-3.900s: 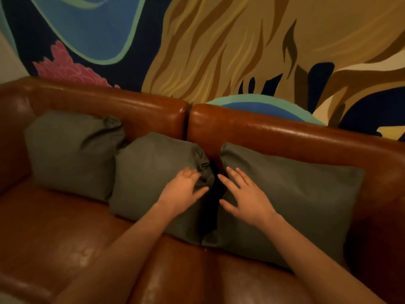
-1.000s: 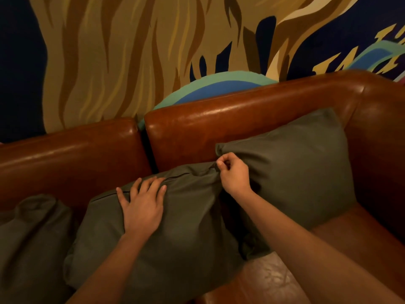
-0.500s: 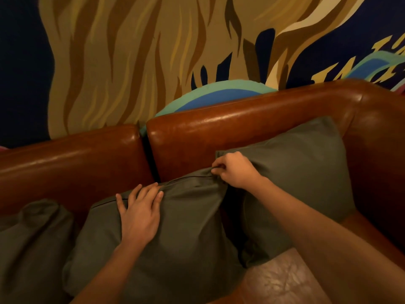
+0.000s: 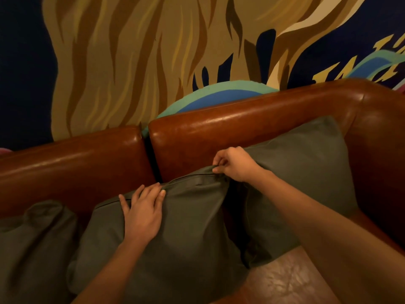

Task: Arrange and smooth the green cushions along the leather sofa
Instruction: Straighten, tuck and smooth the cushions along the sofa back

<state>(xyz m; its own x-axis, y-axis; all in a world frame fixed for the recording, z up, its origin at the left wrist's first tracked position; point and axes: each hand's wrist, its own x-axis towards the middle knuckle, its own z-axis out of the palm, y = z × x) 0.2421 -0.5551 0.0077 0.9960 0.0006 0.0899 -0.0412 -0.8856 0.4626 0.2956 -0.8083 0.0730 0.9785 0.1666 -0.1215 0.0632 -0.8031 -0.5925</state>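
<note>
A middle green cushion (image 4: 175, 227) leans on the leather sofa (image 4: 241, 128). Left hand (image 4: 142, 213) presses it, fingers flat and together; right hand (image 4: 235, 164) pinches its two o'clock corner. Likely soft, light; corners give best hold.

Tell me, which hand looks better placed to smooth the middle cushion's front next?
Probably the left hand: it lies flat on the middle cushion, fingers straight. The right hand pinches its top corner.
</note>
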